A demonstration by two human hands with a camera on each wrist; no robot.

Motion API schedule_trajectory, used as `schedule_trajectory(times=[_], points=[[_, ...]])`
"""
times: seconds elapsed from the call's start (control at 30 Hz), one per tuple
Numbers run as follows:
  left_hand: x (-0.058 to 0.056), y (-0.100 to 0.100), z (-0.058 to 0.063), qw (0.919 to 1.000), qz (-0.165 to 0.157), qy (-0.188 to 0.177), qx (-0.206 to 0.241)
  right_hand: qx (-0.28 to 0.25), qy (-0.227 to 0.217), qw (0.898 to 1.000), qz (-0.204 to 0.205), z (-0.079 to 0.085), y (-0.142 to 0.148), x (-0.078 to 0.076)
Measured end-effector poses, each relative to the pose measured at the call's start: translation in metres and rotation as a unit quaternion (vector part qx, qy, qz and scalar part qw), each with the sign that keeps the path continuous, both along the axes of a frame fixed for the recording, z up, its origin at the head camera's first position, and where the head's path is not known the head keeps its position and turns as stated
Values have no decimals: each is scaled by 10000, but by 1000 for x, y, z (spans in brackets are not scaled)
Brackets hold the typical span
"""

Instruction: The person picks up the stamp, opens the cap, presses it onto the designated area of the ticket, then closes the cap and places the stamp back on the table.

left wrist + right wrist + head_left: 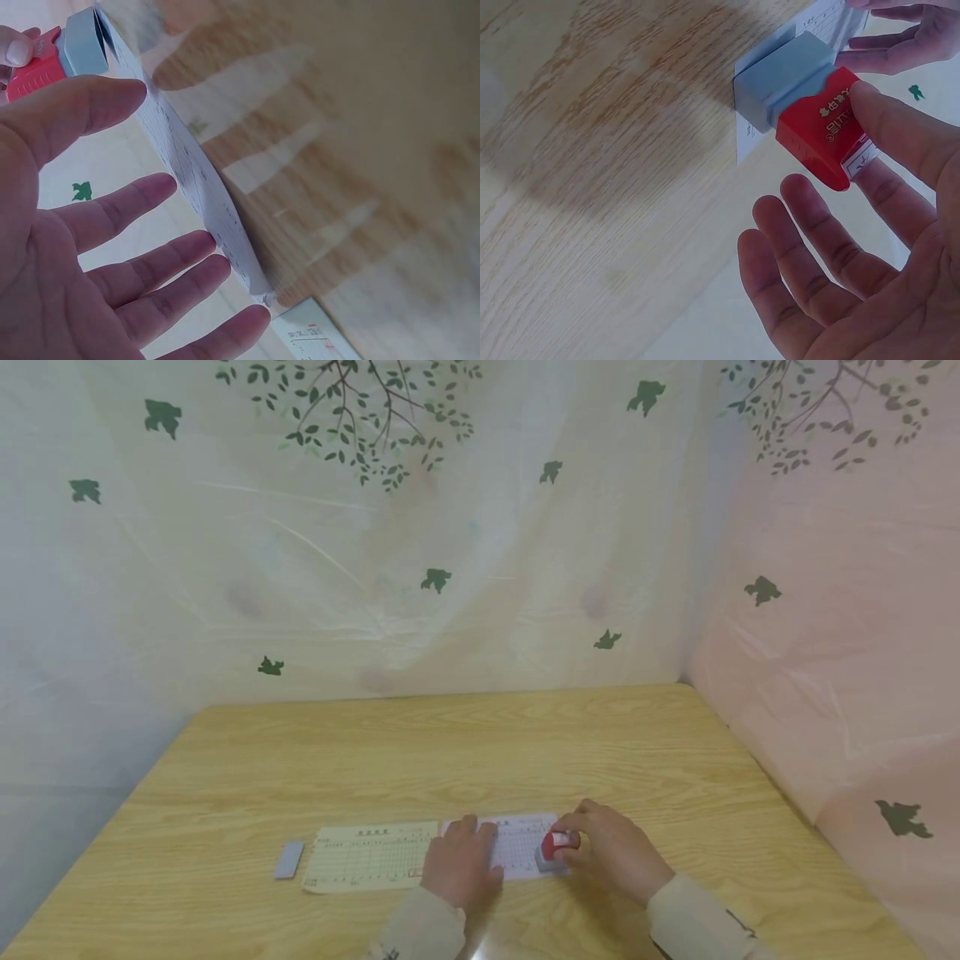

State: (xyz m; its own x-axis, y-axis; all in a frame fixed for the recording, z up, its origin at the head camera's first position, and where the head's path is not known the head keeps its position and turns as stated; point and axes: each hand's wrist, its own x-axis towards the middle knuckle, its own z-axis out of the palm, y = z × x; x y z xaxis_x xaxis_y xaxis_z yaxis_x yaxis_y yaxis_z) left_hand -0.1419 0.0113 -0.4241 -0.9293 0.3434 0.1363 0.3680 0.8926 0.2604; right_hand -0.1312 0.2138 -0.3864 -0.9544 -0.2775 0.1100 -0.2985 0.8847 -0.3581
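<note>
My right hand pinches a red self-inking stamp between thumb and index finger, the other fingers held away from it. The stamp's grey-blue base stands on the right end of a white printed form. With fingers spread and nearly straight, my left hand rests its fingertips on the left part of that form. In the left wrist view, the form bows up slightly along its near edge. A yellow printed form lies just left of the white one, its right end beside the left hand.
A small flat grey piece lies left of the yellow form. All of it is on a wood-grain table. A pale curtain with leaf and bird prints hangs behind the table, and a pinkish one along its right side.
</note>
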Motion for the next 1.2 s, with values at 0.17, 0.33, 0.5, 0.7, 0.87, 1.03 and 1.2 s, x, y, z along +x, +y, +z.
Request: schedule_trajectory(times=[0.17,0.33,0.5,0.7,0.87,1.03,1.2], points=[[-1,0,-2,10000,14,-43,-45,10,119,9999,15,0,-2,1],[0,2,-2,9999,42,-66,-69,-50,18,10000,2,0,-4,1],[2,3,0,9999,65,-68,-127,-54,-120,9999,-27,-2,-5,-1],[3,5,1,9998,97,-28,-170,21,-37,10000,42,-5,-4,0],[6,7,3,9998,118,-32,-185,21,-50,9999,92,-5,-1,2],[10,9,3,9997,129,-7,-188,50,-1,9999,125,-4,0,3],[12,12,3,9997,184,-59,-175,134,203,9995,220,-5,2,4]])
